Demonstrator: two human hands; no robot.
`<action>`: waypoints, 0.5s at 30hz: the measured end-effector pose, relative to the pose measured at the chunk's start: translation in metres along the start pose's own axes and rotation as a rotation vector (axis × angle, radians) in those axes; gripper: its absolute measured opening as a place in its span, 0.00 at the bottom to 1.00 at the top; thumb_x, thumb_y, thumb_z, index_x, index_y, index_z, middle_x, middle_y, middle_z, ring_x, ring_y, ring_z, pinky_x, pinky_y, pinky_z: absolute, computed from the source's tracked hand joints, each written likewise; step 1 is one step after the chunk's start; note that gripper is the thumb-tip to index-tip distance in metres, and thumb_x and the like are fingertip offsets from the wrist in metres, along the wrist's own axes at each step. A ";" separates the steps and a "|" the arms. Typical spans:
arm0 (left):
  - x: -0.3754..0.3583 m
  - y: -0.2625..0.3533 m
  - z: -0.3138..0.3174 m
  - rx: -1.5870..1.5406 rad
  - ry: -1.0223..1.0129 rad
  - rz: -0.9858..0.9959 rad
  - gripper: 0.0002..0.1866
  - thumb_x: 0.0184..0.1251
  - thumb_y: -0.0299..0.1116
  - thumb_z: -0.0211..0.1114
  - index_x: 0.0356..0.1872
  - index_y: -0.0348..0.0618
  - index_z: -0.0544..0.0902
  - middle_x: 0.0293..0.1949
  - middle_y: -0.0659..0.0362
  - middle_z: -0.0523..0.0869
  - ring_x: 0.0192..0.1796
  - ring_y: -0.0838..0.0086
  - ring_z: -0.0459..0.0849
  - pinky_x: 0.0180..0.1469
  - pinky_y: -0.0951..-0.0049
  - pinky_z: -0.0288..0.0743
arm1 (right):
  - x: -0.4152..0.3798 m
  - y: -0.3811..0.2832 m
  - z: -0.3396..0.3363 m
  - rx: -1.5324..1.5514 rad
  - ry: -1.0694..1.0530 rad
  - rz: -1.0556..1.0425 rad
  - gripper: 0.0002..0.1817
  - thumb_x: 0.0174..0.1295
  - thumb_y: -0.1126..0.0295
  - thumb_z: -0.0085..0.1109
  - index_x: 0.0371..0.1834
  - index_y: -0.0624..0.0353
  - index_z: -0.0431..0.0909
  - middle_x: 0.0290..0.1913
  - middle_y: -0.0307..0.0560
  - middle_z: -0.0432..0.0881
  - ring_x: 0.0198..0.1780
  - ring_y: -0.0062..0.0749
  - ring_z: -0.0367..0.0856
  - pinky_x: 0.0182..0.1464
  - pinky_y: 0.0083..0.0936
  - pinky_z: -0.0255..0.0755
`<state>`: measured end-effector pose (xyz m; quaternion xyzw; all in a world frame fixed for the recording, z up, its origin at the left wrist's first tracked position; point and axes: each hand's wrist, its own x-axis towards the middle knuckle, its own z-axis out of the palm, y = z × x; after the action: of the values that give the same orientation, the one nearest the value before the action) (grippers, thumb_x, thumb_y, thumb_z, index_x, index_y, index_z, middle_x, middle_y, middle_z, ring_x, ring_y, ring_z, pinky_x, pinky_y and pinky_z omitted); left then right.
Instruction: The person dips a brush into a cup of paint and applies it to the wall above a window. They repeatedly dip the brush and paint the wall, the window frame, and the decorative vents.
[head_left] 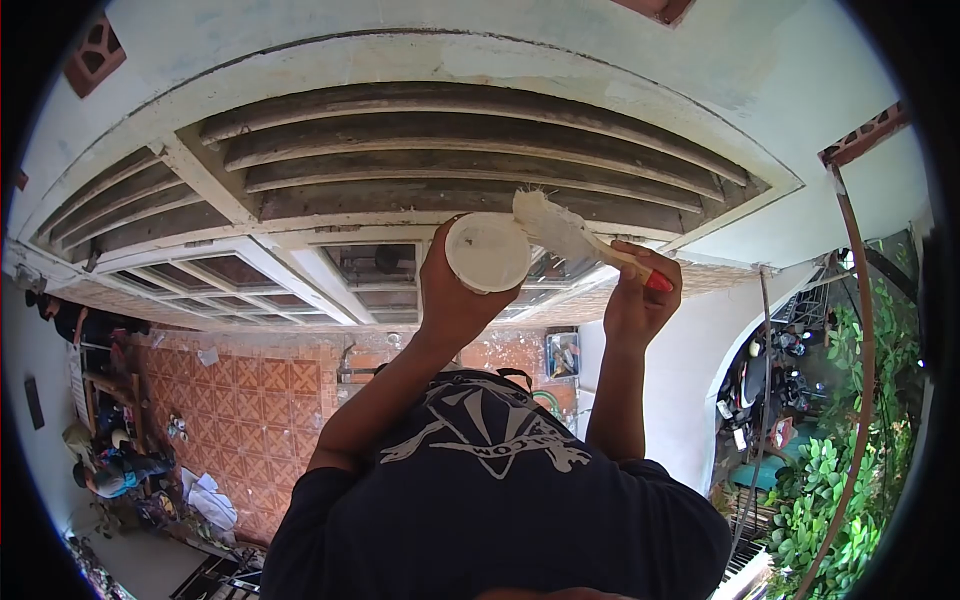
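My left hand [462, 275] is wrapped around a round white tub [487, 252] with whitish contents, raised in front of the louvred window frame [290, 265]. In my right hand [643, 290] is the handle of a paintbrush [570, 232], pale with a red end. Its wide, white-coated bristles point left, beside the tub's upper right rim. I cannot tell whether the bristles touch the rim. Behind and above both hands run dusty wooden louvre slats [470, 150].
A hammer [350, 372] and a container of items [562, 355] rest near the wall. Tiled floor [240, 390] spreads at left, where a person in blue [125, 472] is low down. Plants [820, 510], hanging cables [862, 330] and motorbikes [752, 380] are at right.
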<state>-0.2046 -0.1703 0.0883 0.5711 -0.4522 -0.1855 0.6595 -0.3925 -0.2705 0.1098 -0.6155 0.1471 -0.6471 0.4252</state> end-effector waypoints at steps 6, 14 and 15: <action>0.001 0.000 0.001 -0.021 0.055 0.043 0.39 0.38 0.31 0.83 0.56 0.40 0.73 0.49 0.52 0.83 0.52 0.63 0.84 0.56 0.63 0.77 | 0.001 0.002 -0.001 -0.068 0.029 0.011 0.11 0.63 0.80 0.62 0.47 0.64 0.73 0.45 0.62 0.85 0.50 0.41 0.84 0.57 0.33 0.76; 0.002 -0.010 0.006 0.073 0.034 0.032 0.41 0.39 0.28 0.82 0.59 0.38 0.70 0.50 0.52 0.83 0.53 0.65 0.84 0.56 0.65 0.77 | 0.001 0.002 0.005 0.011 0.039 0.046 0.11 0.63 0.80 0.61 0.47 0.64 0.73 0.45 0.62 0.84 0.50 0.40 0.84 0.56 0.32 0.76; 0.003 -0.011 0.005 0.074 0.029 0.026 0.40 0.39 0.28 0.81 0.58 0.38 0.70 0.50 0.51 0.83 0.53 0.65 0.84 0.56 0.65 0.77 | 0.001 0.003 0.005 0.054 0.046 0.063 0.11 0.63 0.80 0.61 0.47 0.63 0.73 0.45 0.61 0.84 0.50 0.40 0.84 0.56 0.32 0.76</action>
<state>-0.2042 -0.1784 0.0791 0.5917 -0.4566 -0.1520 0.6468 -0.3866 -0.2715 0.1091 -0.5839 0.1587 -0.6509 0.4585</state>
